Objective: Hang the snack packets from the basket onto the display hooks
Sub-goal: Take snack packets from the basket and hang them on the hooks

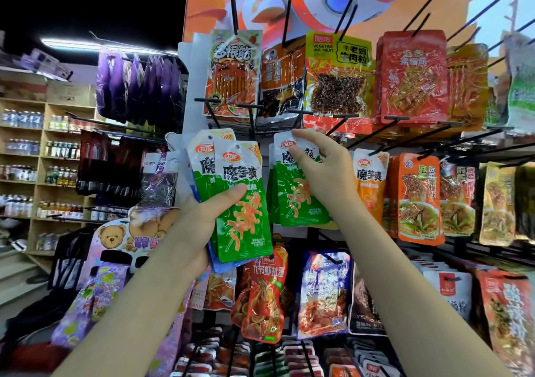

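Note:
My left hand (pixel 202 220) grips a fanned stack of snack packets, green and white ones in front (pixel 246 226) and blue ones behind, held up before the display rack. My right hand (pixel 321 171) pinches the top of a green and white packet (pixel 292 200) that hangs with others of its kind in the middle row, just under a black display hook (pixel 298 116). I cannot tell whether that packet's hole sits on the hook. The basket is out of view.
Packets fill the rack all around: orange ones (pixel 419 200) to the right, red and yellow ones (pixel 338 78) above, shrimp and blue packs (pixel 266 292) below. Bare black hooks (pixel 428 3) jut out at the top. Purple bags (pixel 139 87) and drink shelves (pixel 26 145) stand at the left.

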Demonstrator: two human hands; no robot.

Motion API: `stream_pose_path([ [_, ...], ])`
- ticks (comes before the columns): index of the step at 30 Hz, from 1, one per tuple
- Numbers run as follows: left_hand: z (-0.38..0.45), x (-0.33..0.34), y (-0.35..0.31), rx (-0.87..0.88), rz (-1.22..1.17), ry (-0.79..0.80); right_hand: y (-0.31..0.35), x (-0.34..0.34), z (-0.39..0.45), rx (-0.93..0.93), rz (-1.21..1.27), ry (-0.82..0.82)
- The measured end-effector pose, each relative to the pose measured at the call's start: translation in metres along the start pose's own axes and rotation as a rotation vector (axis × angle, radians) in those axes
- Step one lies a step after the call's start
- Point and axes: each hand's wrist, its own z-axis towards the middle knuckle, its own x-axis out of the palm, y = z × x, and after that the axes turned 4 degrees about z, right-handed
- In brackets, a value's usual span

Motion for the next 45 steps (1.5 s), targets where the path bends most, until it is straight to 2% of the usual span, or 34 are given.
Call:
stream_pose_path([
  [8,-0.007,0.015,-0.003,-0.036,-0.018,0.093,-0.005,-0.004,0.0,0.161,-0.174,0.12],
  [11,-0.006,0.018,-0.004,-0.007,0.006,0.093,-0.005,-0.006,-0.007,0.068,-0.349,-0.023],
  [13,-0.004,0.02,-0.004,-0.001,0.013,0.096,0.0,-0.011,-0.015,0.0,-0.218,-0.067],
  [15,-0.003,0.026,-0.005,-0.014,0.009,0.105,0.012,-0.013,-0.027,0.04,0.049,0.116],
  [17,-0.003,0.035,-0.007,-0.04,-0.002,0.112,0.018,-0.006,-0.038,0.077,0.122,0.33],
  [18,-0.002,0.039,-0.008,-0.055,-0.006,0.113,0.015,-0.001,-0.041,0.083,0.124,0.357],
  [25,0.002,0.022,-0.011,-0.062,0.052,0.026,-0.008,-0.006,-0.031,0.165,0.321,0.127],
  [30,0.0,0.009,-0.012,-0.049,0.018,0.04,-0.011,-0.006,-0.023,0.009,0.171,0.14],
  [38,-0.001,0.009,-0.014,-0.05,0.065,0.05,-0.013,0.011,-0.004,-0.005,0.151,0.105],
  [45,0.001,0.007,-0.017,-0.043,0.078,0.071,-0.019,0.008,-0.006,-0.009,0.157,0.003],
])
